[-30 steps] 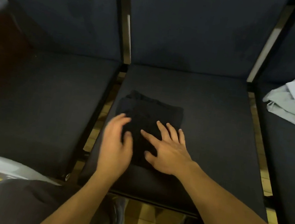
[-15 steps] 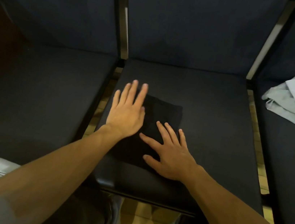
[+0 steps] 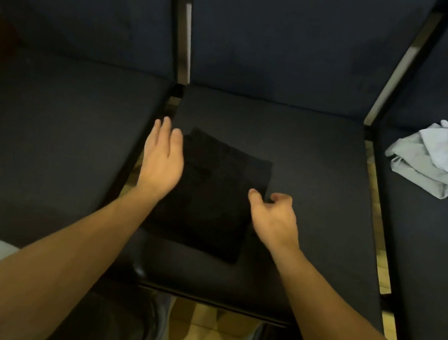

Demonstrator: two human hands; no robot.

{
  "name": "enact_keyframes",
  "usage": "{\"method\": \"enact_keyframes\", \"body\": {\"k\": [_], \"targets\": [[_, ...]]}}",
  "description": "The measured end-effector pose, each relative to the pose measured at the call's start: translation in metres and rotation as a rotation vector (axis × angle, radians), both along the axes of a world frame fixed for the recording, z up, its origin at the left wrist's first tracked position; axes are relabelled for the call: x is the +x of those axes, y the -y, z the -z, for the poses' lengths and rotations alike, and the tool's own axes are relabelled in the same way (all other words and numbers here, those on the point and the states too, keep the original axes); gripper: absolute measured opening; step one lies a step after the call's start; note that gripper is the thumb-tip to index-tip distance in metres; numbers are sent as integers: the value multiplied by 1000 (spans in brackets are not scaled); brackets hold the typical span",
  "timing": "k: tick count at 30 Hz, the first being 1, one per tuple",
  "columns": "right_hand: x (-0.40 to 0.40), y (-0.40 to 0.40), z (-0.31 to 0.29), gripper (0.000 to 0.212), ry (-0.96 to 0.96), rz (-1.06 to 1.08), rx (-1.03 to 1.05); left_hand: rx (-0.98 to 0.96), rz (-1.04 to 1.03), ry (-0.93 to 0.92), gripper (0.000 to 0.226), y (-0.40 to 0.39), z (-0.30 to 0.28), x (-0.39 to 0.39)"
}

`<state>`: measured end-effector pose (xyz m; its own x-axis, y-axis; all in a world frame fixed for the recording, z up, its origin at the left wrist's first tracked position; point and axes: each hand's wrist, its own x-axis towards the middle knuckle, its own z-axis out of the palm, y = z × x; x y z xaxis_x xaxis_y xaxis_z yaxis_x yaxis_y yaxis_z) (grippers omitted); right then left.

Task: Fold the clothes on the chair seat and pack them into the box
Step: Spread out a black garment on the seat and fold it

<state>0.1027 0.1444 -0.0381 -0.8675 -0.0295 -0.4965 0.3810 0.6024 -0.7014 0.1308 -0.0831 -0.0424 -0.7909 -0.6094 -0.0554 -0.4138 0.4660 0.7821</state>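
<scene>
Fingers of my left hand (image 3: 162,161) lie straight and together along the left edge of the folded black garment (image 3: 216,197), edge-on against the cloth and holding nothing. On my right hand (image 3: 274,220) the fingers (image 3: 280,199) are loosely curled at the garment's right edge with the thumb just over the cloth; whether they already pinch that edge I cannot tell.

That garment sits as a flat, roughly square packet on the middle chair seat (image 3: 320,154), toward its left front. Folding of this piece looks finished, so I judge the step in hand to be the pickup: both hands bracket the packet from either side. Next I need to slide fingers under both edges and lift evenly, keeping the layers pressed so the fold does not slump open on the way to the box.

No box shows in this view, so I will have to turn to find it. A crumpled pale grey garment (image 3: 442,163) waits unfolded on the seat to the right, well apart from my hands. Between the seats run metal frame bars (image 3: 186,49) and open gaps down to the wooden floor (image 3: 204,325); the packet lies near the left gap, where a loose corner could slip through.
</scene>
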Motion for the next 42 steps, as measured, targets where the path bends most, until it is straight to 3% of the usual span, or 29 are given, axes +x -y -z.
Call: {"method": "enact_keyframes", "body": {"k": [7, 10, 12, 16, 20, 23, 26, 28, 32, 38, 42], "targets": [[24, 28, 0, 69, 19, 180, 1, 383, -225, 4, 67, 19, -56, 42], [39, 42, -24, 53, 103, 247, -177, 523, -206, 60, 64, 25, -85, 74], [51, 51, -47, 57, 76, 240, -278, 595, -152, 105, 63, 22, -97, 97], [76, 71, -115, 67, -145, -61, -231, 651, -97, 79, 55, 12, -108, 134], [91, 85, -199, 64, -352, -326, -238, 809, -38, -72, 97, -23, -134, 148], [118, 105, -254, 58, -453, -527, -377, 1075, -99, -252, 77, -35, -163, 175], [141, 126, -306, 69, -465, -823, -532, 1350, -182, -487, 84, -18, -183, 206], [145, 140, -327, 57, -436, -934, -587, 1434, -190, -635, 77, 0, -192, 227], [161, 199, -311, 34, -237, -1088, -573, 1292, -448, -825, 62, 54, -169, 289], [241, 314, -189, 67, -157, -1418, -421, 800, -780, -801, 83, 115, -103, 429], [313, 383, -75, 77, -40, -1626, -347, 646, -930, -739, 67, 147, -29, 509]]}}
